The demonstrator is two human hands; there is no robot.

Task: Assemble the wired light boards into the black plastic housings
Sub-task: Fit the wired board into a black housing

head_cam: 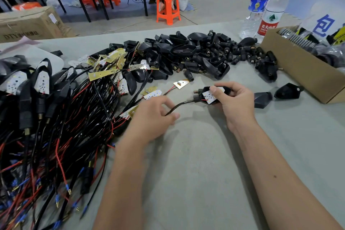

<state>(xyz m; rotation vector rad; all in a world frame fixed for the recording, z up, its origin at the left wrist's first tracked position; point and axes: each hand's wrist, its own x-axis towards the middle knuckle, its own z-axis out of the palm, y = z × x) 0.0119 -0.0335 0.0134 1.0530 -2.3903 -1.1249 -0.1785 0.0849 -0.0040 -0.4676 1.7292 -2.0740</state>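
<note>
While a black plastic housing (210, 97) is gripped in the right hand (235, 102), the thumb is pressed onto a white light board (210, 97) seated in its open face, with the fingers curled round the far side. A black cable (179, 105) is led out of the housing's near-left end and is pinched between thumb and fingers of the left hand (152, 115), just left of the housing.

All other positions are given relative to this held housing. Behind it, a heap of empty black housings (186, 54) and small black connector stubs is spread across the grey table (196, 164). To its left, loose boards (153, 94) on red and black leads are scattered, some turned yellow side up; farther left, a tangle of wires (56, 136) with blue-sleeved terminals and finished units (43, 80) is laid out. To its right, two single housings (288, 90) are placed beside a cardboard box (298, 73) of parts.

Behind and to the right, two water bottles (270, 9) are stood upright; the red label on one is printed with "农夫山泉", the blue label on the other is not legible. A large blue character "包" (323, 25) is seen on a white surface beyond the box. Far behind to the left, a carton (31, 24) marked "DTY" followed by unreadable characters is visible, and an orange stool (168, 8) is occupied by a seated person.
</note>
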